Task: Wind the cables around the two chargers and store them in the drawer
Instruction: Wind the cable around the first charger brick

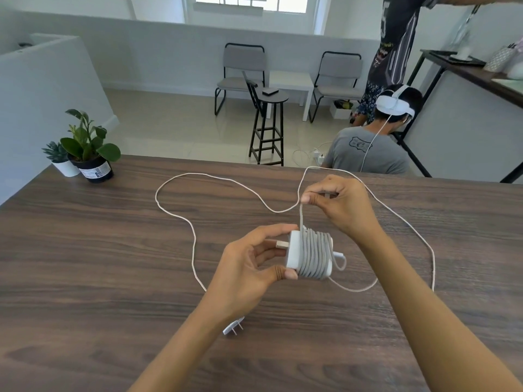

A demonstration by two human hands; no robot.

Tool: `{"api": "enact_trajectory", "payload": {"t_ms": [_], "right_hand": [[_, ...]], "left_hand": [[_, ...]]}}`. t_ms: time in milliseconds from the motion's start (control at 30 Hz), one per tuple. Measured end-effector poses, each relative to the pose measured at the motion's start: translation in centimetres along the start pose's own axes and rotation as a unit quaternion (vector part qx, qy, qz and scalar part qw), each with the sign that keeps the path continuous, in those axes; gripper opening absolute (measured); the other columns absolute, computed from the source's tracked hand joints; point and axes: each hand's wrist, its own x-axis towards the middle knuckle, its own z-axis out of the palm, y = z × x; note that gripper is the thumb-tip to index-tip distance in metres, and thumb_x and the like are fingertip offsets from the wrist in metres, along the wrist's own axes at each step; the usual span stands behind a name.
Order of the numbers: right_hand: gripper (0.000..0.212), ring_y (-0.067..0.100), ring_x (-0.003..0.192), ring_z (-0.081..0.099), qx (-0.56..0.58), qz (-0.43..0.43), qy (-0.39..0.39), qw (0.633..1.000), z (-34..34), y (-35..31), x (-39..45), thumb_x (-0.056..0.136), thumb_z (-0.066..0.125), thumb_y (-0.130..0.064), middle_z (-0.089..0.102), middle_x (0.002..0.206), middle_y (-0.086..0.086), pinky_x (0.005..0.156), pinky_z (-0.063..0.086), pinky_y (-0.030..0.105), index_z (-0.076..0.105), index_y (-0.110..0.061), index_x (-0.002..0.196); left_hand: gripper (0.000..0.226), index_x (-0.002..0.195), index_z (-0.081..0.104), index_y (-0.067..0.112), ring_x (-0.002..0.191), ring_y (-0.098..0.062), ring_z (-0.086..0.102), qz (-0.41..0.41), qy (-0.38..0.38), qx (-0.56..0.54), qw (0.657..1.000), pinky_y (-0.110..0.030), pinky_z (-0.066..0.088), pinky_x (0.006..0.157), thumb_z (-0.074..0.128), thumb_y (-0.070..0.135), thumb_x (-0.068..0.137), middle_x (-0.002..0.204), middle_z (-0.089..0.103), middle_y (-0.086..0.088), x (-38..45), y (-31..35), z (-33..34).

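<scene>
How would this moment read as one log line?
left hand holds charger | right hand pinches cable | second charger waiting

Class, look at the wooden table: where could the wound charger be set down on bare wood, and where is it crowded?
Bare wood: the table's left side, between the potted plants and the cable loop; also the near right corner. Crowded: the middle, where loose cable rings both hands, and by the left forearm, where a second charger lies.
</scene>
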Motion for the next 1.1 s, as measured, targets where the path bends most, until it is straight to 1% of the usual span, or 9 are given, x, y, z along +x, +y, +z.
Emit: {"api": "enact_trajectory", "payload": {"t_ms": [200,267,333,400,500,633,800,967,1100], "right_hand": [[0.008,0.009,0.063,0.059,0.07,0.078,-0.032,0.994,1.5,1.5,-1.3,0.065,0.077,-0.03,0.067,0.067,-0.004,0.065,0.049,0.033,0.072,-0.035,0.068],[0.025,0.007,0.062,0.06,0.08,0.096,-0.072,0.99,2.2,1.9,-2.0,0.068,0.08,-0.011,0.067,0.063,-0.008,0.064,0.05,0.032,0.072,-0.034,0.063],[0.036,0.001,0.055,0.056,0.047,0.095,-0.092,0.99,3.1,2.2,-3.0,0.071,0.076,-0.004,0.063,0.053,-0.014,0.058,0.048,0.025,0.068,-0.034,0.053],[0.033,-0.004,0.049,0.052,0.001,0.094,-0.082,0.992,4.0,2.0,-4.0,0.074,0.076,-0.011,0.061,0.05,-0.019,0.055,0.044,0.018,0.068,-0.036,0.054],[0.008,-0.001,0.055,0.052,0.015,0.11,-0.07,0.991,4.8,0.9,-5.6,0.073,0.079,-0.029,0.064,0.059,-0.013,0.058,0.041,0.021,0.075,-0.034,0.069],[0.011,0.002,0.058,0.053,-0.007,0.05,-0.077,0.996,4.9,-1.1,-7.5,0.075,0.078,-0.025,0.056,0.057,-0.014,0.055,0.034,0.011,0.077,-0.032,0.084],[0.004,0.004,0.057,0.05,-0.074,0.015,-0.109,0.991,2.5,-3.2,-7.9,0.078,0.075,-0.029,0.058,0.061,-0.013,0.054,0.037,0.022,0.076,-0.032,0.08],[0.005,0.003,0.056,0.049,-0.061,-0.032,-0.117,0.991,0.2,-5.2,-6.9,0.08,0.074,-0.023,0.055,0.062,-0.013,0.055,0.03,0.013,0.077,-0.028,0.08],[0.009,0.006,0.057,0.049,-0.023,-0.056,-0.136,0.989,-0.3,-6.3,-6.0,0.08,0.073,-0.019,0.057,0.065,-0.012,0.057,0.032,0.013,0.077,-0.026,0.083]], "left_hand": [[0.058,0.11,0.062,0.011,0.094,-0.014,0.066,0.034,0.017,-0.06,0.997,-0.021,0.051,0.083,0.08,-0.006,0.058,0.103,0.071,0.003,-0.4,1.3,-0.2],[0.058,0.111,0.062,0.01,0.091,-0.013,0.066,0.041,0.035,-0.064,0.996,-0.02,0.051,0.081,0.076,-0.008,0.058,0.1,0.071,0.003,-0.2,1.3,-0.1],[0.055,0.11,0.061,0.011,0.092,-0.011,0.066,0.056,0.072,-0.06,0.994,-0.018,0.051,0.08,0.074,-0.006,0.06,0.101,0.071,0.003,0.0,1.1,-0.2],[0.056,0.111,0.06,0.012,0.095,-0.008,0.066,0.073,0.117,-0.045,0.989,-0.017,0.051,0.08,0.08,-0.002,0.061,0.103,0.071,0.007,0.5,1.0,-0.7],[0.052,0.112,0.058,0.017,0.093,-0.004,0.066,0.083,0.189,-0.032,0.978,-0.016,0.051,0.08,0.075,0.009,0.063,0.102,0.07,0.012,1.7,0.5,-1.8],[0.051,0.11,0.057,0.025,0.099,-0.012,0.065,0.077,0.249,0.016,0.965,-0.025,0.051,0.087,0.077,0.0,0.071,0.113,0.064,0.005,3.4,-0.6,-3.3],[0.052,0.114,0.056,0.023,0.102,-0.016,0.065,0.052,0.263,0.067,0.961,-0.032,0.052,0.091,0.078,0.001,0.072,0.116,0.064,0.0,4.3,-1.9,-4.8],[0.053,0.116,0.056,0.018,0.101,-0.017,0.065,0.025,0.238,0.078,0.968,-0.036,0.052,0.093,0.078,0.001,0.071,0.116,0.065,-0.003,3.6,-2.7,-4.9],[0.054,0.118,0.057,0.016,0.101,-0.019,0.066,0.019,0.212,0.084,0.973,-0.041,0.052,0.093,0.08,0.004,0.07,0.115,0.066,-0.003,3.1,-3.1,-3.7]]}}
